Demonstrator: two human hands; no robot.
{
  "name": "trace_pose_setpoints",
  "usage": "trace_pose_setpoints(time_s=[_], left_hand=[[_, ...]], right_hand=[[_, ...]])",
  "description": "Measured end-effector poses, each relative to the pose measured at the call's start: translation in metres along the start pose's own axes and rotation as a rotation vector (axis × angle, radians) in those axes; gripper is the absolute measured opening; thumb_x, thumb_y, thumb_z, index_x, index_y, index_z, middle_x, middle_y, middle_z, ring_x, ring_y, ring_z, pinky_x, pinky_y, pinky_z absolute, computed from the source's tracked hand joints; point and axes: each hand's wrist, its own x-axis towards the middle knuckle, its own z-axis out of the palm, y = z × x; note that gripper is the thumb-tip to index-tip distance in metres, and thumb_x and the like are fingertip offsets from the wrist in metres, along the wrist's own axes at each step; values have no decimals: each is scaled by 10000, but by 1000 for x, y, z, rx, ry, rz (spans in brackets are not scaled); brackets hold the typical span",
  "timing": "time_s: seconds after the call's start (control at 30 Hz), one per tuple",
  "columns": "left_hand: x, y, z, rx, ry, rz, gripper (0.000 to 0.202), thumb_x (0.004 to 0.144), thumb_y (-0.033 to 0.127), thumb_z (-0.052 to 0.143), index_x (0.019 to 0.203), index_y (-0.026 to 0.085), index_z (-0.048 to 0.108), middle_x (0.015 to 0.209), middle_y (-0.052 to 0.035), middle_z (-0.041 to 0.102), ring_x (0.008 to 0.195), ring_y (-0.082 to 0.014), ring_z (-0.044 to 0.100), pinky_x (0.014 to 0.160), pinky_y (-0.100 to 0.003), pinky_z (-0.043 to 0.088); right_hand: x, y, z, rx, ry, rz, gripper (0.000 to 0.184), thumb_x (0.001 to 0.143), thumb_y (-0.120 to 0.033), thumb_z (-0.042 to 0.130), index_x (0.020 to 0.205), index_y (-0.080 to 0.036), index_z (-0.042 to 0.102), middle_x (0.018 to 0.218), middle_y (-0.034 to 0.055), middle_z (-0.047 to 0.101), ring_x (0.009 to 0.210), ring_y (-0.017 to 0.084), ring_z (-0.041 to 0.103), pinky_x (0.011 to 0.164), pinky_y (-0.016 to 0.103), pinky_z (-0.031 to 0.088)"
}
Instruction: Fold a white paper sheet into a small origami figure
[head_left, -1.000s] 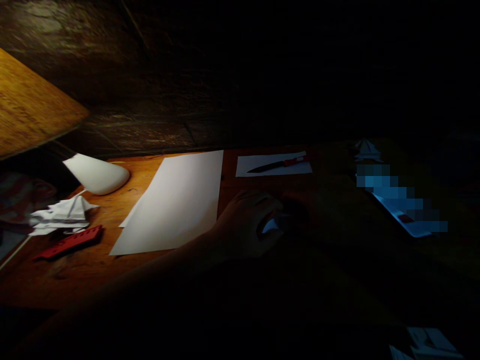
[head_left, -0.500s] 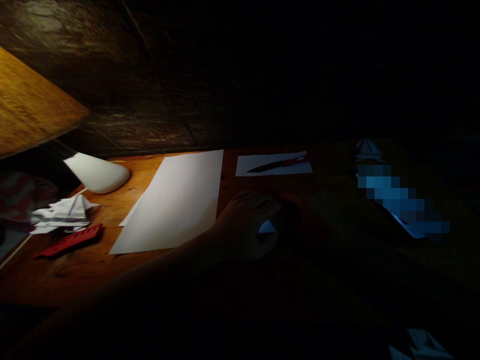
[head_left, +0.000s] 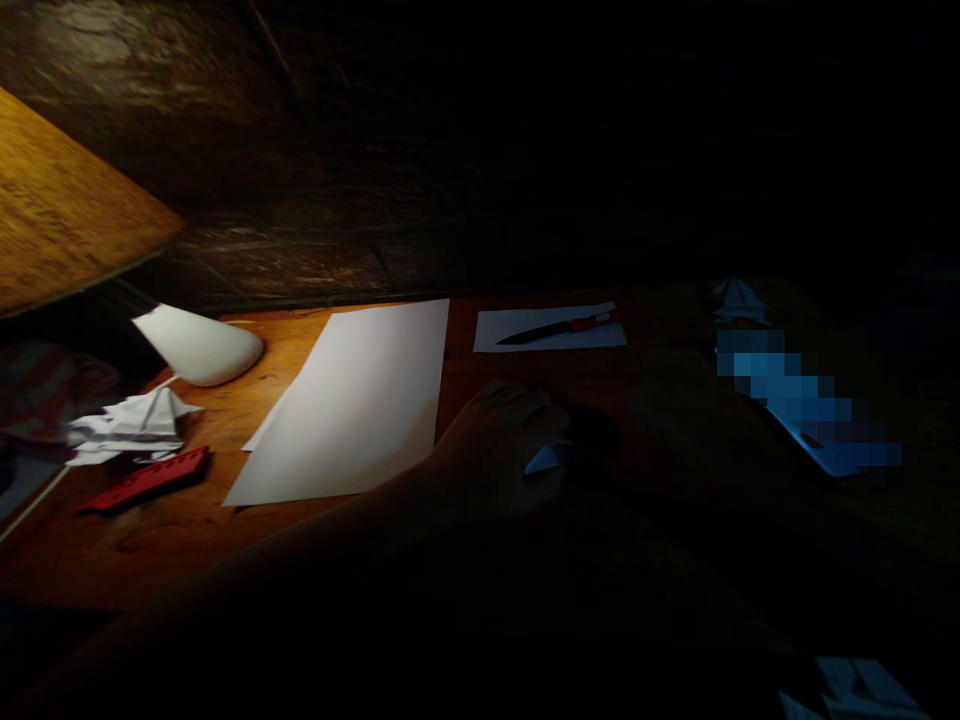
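The left hand is closed, gripping a small white folded paper near the middle of the frame. I cannot see the right hand in the dark. The wooden tabletop holds a big flat white paper sheet just left of the hand. Above the hand, a thin black and red knife lies on a smaller white paper sheet. At the left sit a smooth white cone shape, a folded white paper heap, and a flat red strip.
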Motion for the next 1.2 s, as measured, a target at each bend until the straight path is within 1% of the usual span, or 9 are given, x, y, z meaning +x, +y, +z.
trace_pose_setpoints(time_s=[0.3, 0.47, 0.57, 0.67, 0.77, 0.87, 1.0, 1.1, 1.2], left_hand=[[2, 0, -3, -22, -18, -26, 157, 828, 331, 627, 896, 192, 603, 958, -68, 643, 881, -228, 581, 750, -361, 469], [-1, 0, -4, -70, 6, -63, 280, 782, 299, 648, 1030, 192, 575, 1046, -75, 661, 948, -245, 597, 819, -387, 489], [-4, -1, -3, -32, 14, 13, 340, 810, 302, 642, 1127, 208, 564, 1069, -76, 647, 969, -253, 591, 826, -393, 490], [-4, -2, -3, 76, -27, 112, 223, 899, 285, 578, 1117, 241, 593, 1036, -69, 629, 944, -252, 575, 788, -385, 477], [-4, -1, -4, 121, -70, 132, 146, 930, 245, 553, 1062, 247, 614, 1019, -67, 614, 926, -244, 558, 761, -371, 465], [-5, -2, -6, 112, -73, 146, 196, 906, 215, 584, 1099, 239, 613, 1053, -75, 613, 926, -240, 552, 748, -361, 468], [-6, -3, -5, 166, -58, 202, 181, 956, 238, 589, 1121, 303, 627, 1055, -59, 620, 920, -244, 562, 711, -351, 464], [-5, -1, -2, 150, -54, 138, 117, 972, 327, 639, 1068, 259, 634, 1015, -49, 628, 875, -221, 579, 676, -327, 469], [-3, 2, 0, 81, -34, 24, 260, 931, 394, 711, 1038, 176, 617, 973, -41, 638, 832, -189, 593, 674, -310, 495]], right_hand=[[2, 0, -3, 18, -32, -40, 157, 799, -229, 725, 929, -192, 644, 969, 62, 662, 822, 206, 611, 678, 321, 428], [2, -15, -18, 180, -110, 91, 374, 771, -244, 778, 1094, -226, 590, 1012, 40, 697, 851, 204, 643, 680, 302, 468], [0, -16, -19, 168, -130, 157, 340, 790, -298, 769, 1058, -230, 571, 932, 18, 696, 771, 181, 631, 609, 278, 436], [-1, -12, -14, 168, -117, 161, 305, 799, -314, 758, 1029, -233, 575, 917, 8, 694, 761, 174, 630, 597, 276, 428], [-1, -10, -12, 210, -122, 164, 323, 792, -346, 772, 1028, -240, 579, 924, 7, 698, 759, 172, 629, 599, 280, 445], [-1, -11, -12, 207, -124, 165, 310, 793, -361, 770, 1005, -234, 583, 899, 4, 688, 732, 161, 610, 581, 272, 443], [0, -9, -9, 199, -86, 154, 277, 796, -334, 762, 971, -227, 575, 842, -8, 668, 690, 143, 587, 563, 258, 425], [0, -7, -6, 188, -56, 122, 263, 782, -266, 762, 971, -222, 584, 835, -11, 668, 691, 136, 590, 570, 249, 421], [0, -6, -6, 182, -40, 107, 266, 771, -270, 774, 966, -217, 602, 831, -11, 667, 694, 137, 590, 571, 247, 418]])
